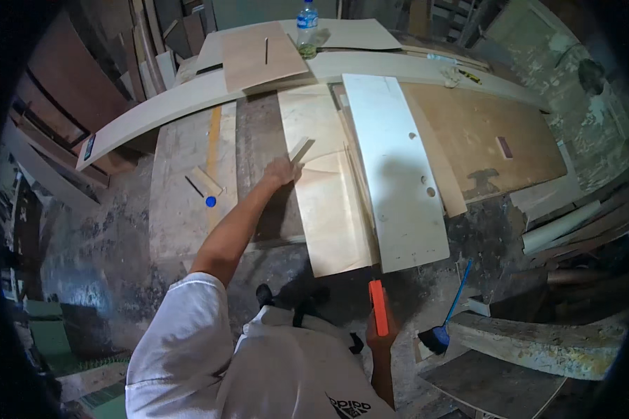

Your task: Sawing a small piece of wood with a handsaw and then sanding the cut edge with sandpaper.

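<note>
My left hand [281, 170] is closed on a short pale wood strip [301, 149] over the left edge of a pale plywood panel [328, 209]. My right hand [381, 334], low at right beside my body, grips an orange tool [377, 304]. A white board [398, 230] with several holes lies right of the plywood, on the work table [182, 140]. Left of my left hand are small wood pieces [207, 180], a thin dark stick [193, 186] and a blue round object [210, 201].
A long pale plank [147, 122] crosses the table's far side, with a pinkish sheet [251, 66] and a water bottle [307, 35]. A brown board [503, 119] lies at right. On the floor are a blue-handled broom [436, 339] and a thick worn slab [538, 346]. Sheets lean at left [56, 112].
</note>
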Tool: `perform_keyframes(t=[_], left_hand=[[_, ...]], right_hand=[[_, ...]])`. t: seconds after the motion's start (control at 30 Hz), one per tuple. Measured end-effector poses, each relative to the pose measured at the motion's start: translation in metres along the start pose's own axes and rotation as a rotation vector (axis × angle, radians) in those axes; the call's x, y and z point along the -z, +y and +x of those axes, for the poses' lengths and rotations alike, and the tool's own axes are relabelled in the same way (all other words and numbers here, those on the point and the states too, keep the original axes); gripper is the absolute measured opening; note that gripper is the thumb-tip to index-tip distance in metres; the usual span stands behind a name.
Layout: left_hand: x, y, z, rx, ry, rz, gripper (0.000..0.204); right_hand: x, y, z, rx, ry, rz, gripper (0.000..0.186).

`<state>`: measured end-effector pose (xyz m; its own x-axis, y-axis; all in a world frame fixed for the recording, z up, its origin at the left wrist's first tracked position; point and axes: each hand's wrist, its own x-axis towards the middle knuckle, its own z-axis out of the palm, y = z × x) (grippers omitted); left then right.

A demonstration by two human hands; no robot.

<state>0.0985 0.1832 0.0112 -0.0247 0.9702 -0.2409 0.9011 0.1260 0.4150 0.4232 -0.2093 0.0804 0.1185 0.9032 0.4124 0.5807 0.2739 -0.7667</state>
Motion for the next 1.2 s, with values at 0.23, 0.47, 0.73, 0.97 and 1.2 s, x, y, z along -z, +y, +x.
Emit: perform_keyframes(t=[0.23,0.47,0.73,0.97,1.2], left_hand=[[0.013,-0.013,-0.097,-0.508,-0.146,0.339,0.054],[-0.022,-0.082,-0.144,-1.189,0.074,0.687,0.048],[-0.059,-0.099,-0.166,-1.549,-0.132,0.537,0.051],[-0.099,-0.132,-0.218,-1.87,0.069,0.212,0.055],[-0.076,-0.159,-0.121,-1.928,-0.05,0.118,0.057]], right_hand=[[-0.008,-0.009,0.0,0.016,-0.017,-0.03,0.057],[-0.038,-0.044,-0.023,-0.051,0.053,-0.078,0.057],[-0.114,-0.138,-0.071,-0.578,0.135,-0.149,0.045],[-0.237,-0.225,-0.145,-0.648,0.548,-0.232,0.046],[-0.325,-0.298,-0.194,-0.74,0.798,-0.231,0.042]])
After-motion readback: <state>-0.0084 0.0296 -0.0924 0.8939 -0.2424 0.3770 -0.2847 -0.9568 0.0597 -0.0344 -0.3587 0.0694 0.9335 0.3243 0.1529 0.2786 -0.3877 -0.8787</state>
